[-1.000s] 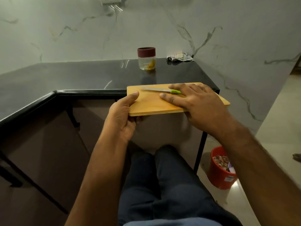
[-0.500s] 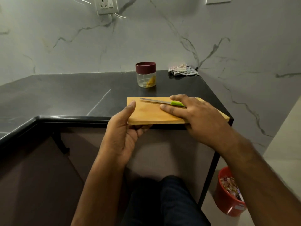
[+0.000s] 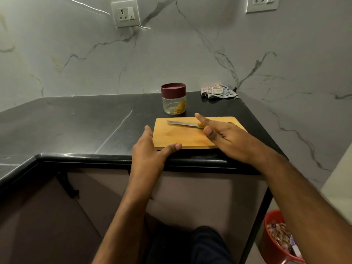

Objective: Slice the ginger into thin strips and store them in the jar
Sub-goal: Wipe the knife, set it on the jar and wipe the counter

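Observation:
A wooden cutting board point(image 3: 177, 136) lies flat on the black counter point(image 3: 76, 126) near its front edge. A knife point(image 3: 182, 123) with a green handle rests on the board, its blade pointing left. My left hand point(image 3: 150, 149) is open at the board's left front corner, thumb against the front edge. My right hand point(image 3: 224, 136) hovers open over the board's right part, fingers spread, covering most of the knife handle. A clear jar point(image 3: 173, 101) with a maroon lid stands just behind the board, yellowish ginger strips inside.
A crumpled checked cloth point(image 3: 219, 91) lies at the counter's back right corner. A red bin point(image 3: 280, 239) with scraps stands on the floor at the lower right. Two wall sockets point(image 3: 125, 13) sit above on the marble wall.
The board went from hanging over the counter edge to lying fully on the counter. Both hands have let go of it; my right hand's fingers lifted and spread.

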